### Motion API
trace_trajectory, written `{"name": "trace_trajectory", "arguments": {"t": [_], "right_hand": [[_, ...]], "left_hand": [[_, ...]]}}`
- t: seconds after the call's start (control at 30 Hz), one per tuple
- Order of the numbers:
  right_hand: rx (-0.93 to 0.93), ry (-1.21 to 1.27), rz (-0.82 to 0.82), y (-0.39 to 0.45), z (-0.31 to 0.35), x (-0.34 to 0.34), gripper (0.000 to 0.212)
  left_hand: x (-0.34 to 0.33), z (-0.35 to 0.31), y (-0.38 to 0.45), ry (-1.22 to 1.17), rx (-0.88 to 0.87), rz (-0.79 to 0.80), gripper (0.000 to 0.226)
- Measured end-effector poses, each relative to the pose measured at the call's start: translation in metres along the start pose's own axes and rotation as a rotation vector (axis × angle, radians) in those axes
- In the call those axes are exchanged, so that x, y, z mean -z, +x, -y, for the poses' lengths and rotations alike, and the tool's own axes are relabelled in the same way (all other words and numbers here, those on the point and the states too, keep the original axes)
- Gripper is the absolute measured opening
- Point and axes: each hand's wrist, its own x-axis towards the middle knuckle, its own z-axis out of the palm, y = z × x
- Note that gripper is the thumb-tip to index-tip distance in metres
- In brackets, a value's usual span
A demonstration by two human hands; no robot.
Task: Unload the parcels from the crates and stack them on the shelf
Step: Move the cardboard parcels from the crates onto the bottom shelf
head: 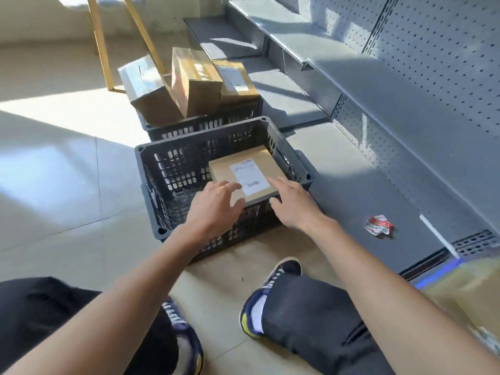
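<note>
Parcel [244, 173] sits flat in the right-hand half of the near crate [162, 169], label up, tucked toward the far right corner, its long axis running from the near edge toward the far right corner. Left hand [216, 204] is over its near-left corner, fingers loosely spread and holding nothing; whether they touch the cardboard I can't tell. Right hand [293, 203] is at the near-right edge, just as close, fingers straight and released, so I'd guess a two-handed lift onto the shelf [359, 190] just right of the crate.
</note>
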Motion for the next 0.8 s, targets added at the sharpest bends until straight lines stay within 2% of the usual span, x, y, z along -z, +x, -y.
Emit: {"name": "trace_trajectory", "arguments": {"t": [0.2,0.33,0.5,0.63,0.8], "right_hand": [[-0.024,-0.016,0.062,0.067,-0.02,-0.04,0.054],[0.007,-0.055,0.04,0.098,-0.029,-0.069,0.052],[-0.049,-0.067,0.1,0.109,-0.028,-0.096,0.046],[-0.061,-0.055,0.058,0.11,-0.024,-0.104,0.042],[-0.027,-0.061,0.015,0.101,-0.026,-0.114,0.038]], "left_hand": [[-0.043,0.031,0.046,-0.029,0.051,0.063,0.042],[-0.069,0.05,0.061,-0.048,0.098,0.129,0.041],[-0.088,0.065,0.063,-0.061,0.14,0.181,0.033],[-0.094,0.072,0.061,-0.107,0.184,0.203,0.026],[-0.095,0.074,0.056,-0.108,0.202,0.191,0.029]]}}
